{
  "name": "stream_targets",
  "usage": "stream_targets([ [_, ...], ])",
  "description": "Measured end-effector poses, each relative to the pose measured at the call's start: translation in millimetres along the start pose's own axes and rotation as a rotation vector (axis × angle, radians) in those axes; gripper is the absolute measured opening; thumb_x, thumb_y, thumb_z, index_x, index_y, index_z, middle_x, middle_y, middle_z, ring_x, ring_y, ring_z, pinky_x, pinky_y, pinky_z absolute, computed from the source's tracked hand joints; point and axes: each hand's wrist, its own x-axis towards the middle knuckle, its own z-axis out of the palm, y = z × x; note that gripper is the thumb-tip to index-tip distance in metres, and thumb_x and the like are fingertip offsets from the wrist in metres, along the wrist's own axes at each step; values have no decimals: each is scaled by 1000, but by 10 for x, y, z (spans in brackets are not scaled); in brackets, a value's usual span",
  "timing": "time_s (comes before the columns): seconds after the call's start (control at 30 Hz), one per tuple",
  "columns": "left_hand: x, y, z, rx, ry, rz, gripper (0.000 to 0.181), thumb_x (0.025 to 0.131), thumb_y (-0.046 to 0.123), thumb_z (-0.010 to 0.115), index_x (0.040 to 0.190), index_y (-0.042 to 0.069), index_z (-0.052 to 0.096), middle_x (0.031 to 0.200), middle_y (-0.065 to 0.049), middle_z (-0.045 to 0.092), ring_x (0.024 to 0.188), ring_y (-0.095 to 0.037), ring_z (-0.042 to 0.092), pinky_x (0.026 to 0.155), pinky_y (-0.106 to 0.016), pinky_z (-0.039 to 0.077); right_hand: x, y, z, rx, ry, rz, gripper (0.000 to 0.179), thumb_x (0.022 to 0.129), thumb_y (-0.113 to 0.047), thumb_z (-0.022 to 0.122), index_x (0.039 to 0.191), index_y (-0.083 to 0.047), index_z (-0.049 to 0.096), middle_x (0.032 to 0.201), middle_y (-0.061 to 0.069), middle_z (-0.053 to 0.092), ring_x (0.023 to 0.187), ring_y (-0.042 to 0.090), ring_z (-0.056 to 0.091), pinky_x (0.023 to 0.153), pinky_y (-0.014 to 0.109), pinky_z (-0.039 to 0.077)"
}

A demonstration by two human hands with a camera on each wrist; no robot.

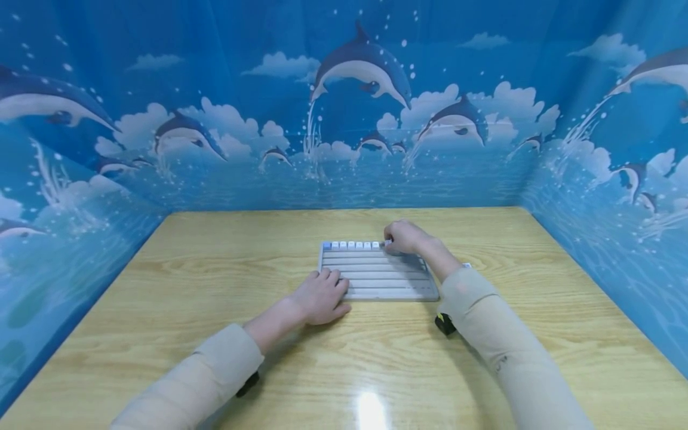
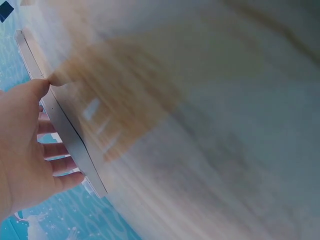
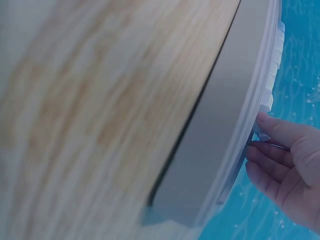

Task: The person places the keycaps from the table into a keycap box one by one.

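Two bare hands work at a flat, light-grey rectangular board with long parallel ridges, which lies on the yellow wood-grained table. In the head view, the left hand rests over its near left corner, fingers spread and relaxed. The right hand is at its far edge, beside a row of small white block-shaped caps with one bluish cap at the left end.

In the left wrist view, the thumb touches the board's front wall while the other fingers lie over its top; they grip nothing firmly.

In the right wrist view, the right hand is nearly closed, pinching one small pale piece between thumb and fingers.

The board seems stiff and rather light, so it could slide; I would steady it by the front corner. The piece looks hard, smooth and easy to drop, best pinched by its sides.
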Motion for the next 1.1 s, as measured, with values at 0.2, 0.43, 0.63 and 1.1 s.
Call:
stream_targets([
  [0.2, 1, 4, -14, 6, -1, -1, 48, 94, 48, 44, 120, 8, 51, 113, -12, 49, 104, -26, 46, 87, -41, 41, 14, -14, -12, -46, -11, 9, 12, 86, -19, 67, 85, -7, 62, 76, 3, 57, 69, 18, 50, 62, 30, 42],
  [0.43, 13, 8, -17, 7, -15, -1, 48, 94, 49, 43, 119, 9, 51, 112, -11, 49, 104, -25, 46, 88, -41, 41, 26, 8, -18, -74, -24, 2, 16, 86, -23, 67, 84, -8, 61, 75, 3, 56, 67, 17, 47, 59, 30, 38],
  [0.63, 15, 6, -12, 13, -7, 2, 47, 94, 49, 43, 118, 9, 51, 110, -10, 49, 103, -25, 46, 87, -40, 41, 43, 18, -21, -30, -40, -5, 15, 86, -17, 66, 93, -5, 62, 83, 4, 59, 75, 19, 53, 66, 31, 45],
  [1.1, -11, 0, -23, 4, -15, 3, 49, 94, 49, 42, 120, 8, 50, 112, -11, 49, 105, -26, 45, 88, -41, 40, 31, 27, -10, -59, -38, -89, 13, 86, -7, 61, 96, -2, 67, 86, 6, 64, 78, 19, 59, 70, 32, 50],
])
